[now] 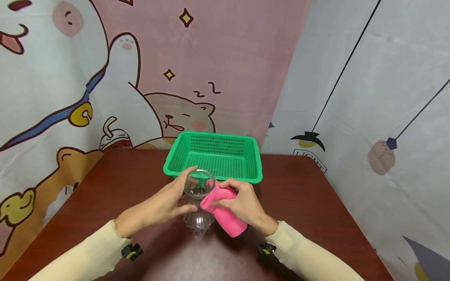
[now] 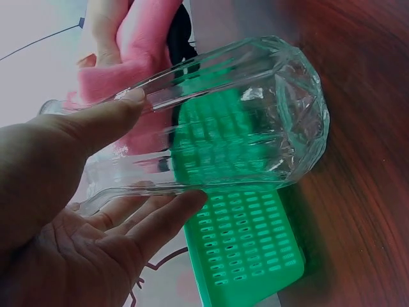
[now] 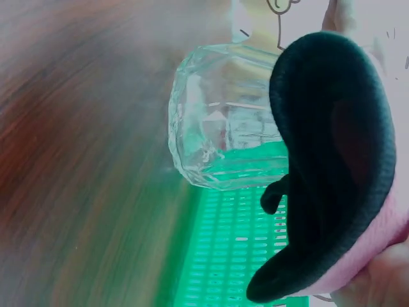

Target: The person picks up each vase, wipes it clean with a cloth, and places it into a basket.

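A clear glass jar [image 1: 199,218] with a faceted base is held mouth up in front of the basket, by my left hand [image 1: 165,203]. In the left wrist view the thumb lies along one side of the jar [image 2: 255,128] and the fingers along the other. My right hand [image 1: 246,203] pinches a pink cloth mitt [image 1: 228,220] against the jar's rim, on its right side. The mitt's black open end [image 3: 339,128], with a small black loop, hangs toward the right wrist camera. Whether the jar's base touches the table cannot be told.
Behind the jar a green perforated plastic basket [image 1: 212,179] sits on the dark red-brown table [image 1: 295,203]. Cartoon-printed curtains [image 1: 246,58] rise along the table's back and sides.
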Tool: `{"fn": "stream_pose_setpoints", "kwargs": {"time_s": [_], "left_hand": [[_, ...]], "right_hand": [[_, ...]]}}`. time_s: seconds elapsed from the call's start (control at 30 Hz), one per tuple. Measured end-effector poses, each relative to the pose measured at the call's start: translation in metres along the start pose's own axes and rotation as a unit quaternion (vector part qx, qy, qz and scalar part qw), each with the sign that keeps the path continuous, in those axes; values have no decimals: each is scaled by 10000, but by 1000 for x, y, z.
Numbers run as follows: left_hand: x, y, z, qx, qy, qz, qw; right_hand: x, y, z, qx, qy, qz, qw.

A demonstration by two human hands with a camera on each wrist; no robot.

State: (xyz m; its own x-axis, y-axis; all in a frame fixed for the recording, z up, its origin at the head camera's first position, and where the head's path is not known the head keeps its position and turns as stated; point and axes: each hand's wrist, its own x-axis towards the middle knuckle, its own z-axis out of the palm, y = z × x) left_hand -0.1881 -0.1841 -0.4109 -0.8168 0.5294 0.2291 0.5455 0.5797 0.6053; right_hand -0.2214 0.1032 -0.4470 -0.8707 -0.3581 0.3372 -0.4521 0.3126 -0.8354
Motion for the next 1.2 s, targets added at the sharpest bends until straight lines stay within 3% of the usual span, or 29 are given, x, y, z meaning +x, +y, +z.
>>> {"fn": "stream_pose_setpoints", "kwargs": {"time_s": [0.23, 0.6, 0.97, 1.2], "left_hand": [[3, -1, -1, 92, 77, 132, 9998], [1, 1, 0, 37, 38, 13, 10000], [-2, 1, 1, 33, 64, 100, 9999], [-1, 1, -1, -1, -1, -13, 10000]], "right_hand": [[2, -1, -3, 642, 153, 14, 9978], [-1, -4, -5, 919, 318, -36, 9953], [-2, 0, 2, 964, 283, -41, 9949], [-1, -1, 2, 798, 215, 12, 9966]]}}
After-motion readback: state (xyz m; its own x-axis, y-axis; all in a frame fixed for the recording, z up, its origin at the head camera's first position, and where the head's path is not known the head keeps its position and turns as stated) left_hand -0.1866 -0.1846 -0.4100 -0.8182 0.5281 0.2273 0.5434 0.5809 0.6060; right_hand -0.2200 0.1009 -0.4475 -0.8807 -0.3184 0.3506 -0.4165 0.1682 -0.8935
